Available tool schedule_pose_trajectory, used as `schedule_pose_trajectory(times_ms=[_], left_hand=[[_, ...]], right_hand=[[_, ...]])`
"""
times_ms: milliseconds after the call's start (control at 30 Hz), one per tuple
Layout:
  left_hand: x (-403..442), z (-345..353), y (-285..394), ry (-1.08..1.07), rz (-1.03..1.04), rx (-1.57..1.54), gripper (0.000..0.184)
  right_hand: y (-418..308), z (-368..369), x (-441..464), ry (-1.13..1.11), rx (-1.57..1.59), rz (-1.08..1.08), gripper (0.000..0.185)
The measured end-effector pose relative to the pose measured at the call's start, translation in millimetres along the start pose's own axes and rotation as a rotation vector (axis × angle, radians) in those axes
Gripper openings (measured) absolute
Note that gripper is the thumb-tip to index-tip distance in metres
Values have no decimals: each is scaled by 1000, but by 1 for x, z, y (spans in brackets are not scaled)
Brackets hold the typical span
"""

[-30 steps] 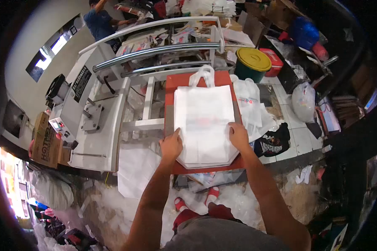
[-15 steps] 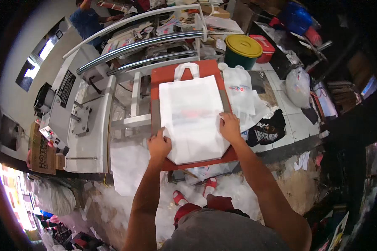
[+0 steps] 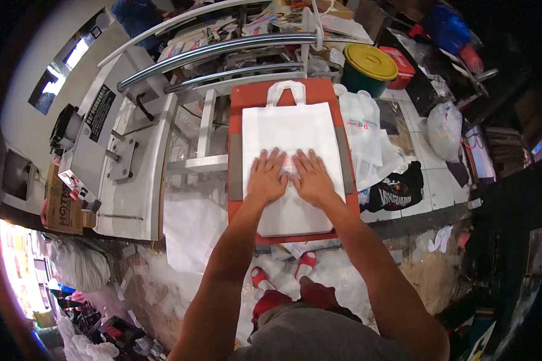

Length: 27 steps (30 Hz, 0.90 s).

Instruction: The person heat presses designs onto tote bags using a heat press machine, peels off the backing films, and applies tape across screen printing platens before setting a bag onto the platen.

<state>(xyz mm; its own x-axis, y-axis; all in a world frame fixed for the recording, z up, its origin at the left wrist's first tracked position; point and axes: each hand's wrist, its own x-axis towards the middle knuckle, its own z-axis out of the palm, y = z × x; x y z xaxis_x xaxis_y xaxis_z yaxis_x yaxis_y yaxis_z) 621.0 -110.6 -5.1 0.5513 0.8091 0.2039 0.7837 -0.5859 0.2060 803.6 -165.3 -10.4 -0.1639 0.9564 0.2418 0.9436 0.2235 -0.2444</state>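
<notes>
In the head view, a white bag is laid flat on a red board, apparently for support. The left hand and right hand are spread open, nearly together, across its middle, seemingly so it is kept smooth.

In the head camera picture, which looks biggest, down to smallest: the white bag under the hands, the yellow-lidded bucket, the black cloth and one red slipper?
1. White bag
2. Yellow-lidded bucket and black cloth: too alike to rank
3. Red slipper
</notes>
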Motion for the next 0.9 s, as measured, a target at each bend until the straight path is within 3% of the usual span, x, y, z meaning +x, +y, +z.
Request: schedule_pose_trajectory(times_ms=[100, 133, 200, 333, 467, 567, 700, 767, 833, 900], left_hand=[[8, 2, -23, -112, -124, 117, 70], [12, -3, -30, -129, -195, 82, 71], [19, -11, -33, -158, -285, 56, 73], [14, -7, -38, -124, -260, 63, 76], [6, -17, -47, -166, -172, 98, 92], [2, -20, -50, -173, -157, 72, 103], [3, -33, -47, -249, -165, 79, 105], [-7, -33, -51, -119, -159, 11, 97], [-29, -33, -64, 10, -155, -52, 88], [-75, -31, -80, 392, -164, -400, 66]], right_hand=[[16, -23, 5, -116, -56, 151, 81], [30, -18, 9, -57, -73, 170, 87], [45, -19, 12, -79, -38, 183, 88], [50, -25, 11, -180, -10, 202, 99], [52, -46, 15, -349, -19, 175, 123], [52, -43, 15, -348, -10, 182, 132], [46, -51, 14, -352, -9, 178, 132], [41, -57, 7, -178, 42, 191, 123], [59, -55, -18, 243, 187, 176, 94], [63, -78, -67, 595, 459, 507, 55]])
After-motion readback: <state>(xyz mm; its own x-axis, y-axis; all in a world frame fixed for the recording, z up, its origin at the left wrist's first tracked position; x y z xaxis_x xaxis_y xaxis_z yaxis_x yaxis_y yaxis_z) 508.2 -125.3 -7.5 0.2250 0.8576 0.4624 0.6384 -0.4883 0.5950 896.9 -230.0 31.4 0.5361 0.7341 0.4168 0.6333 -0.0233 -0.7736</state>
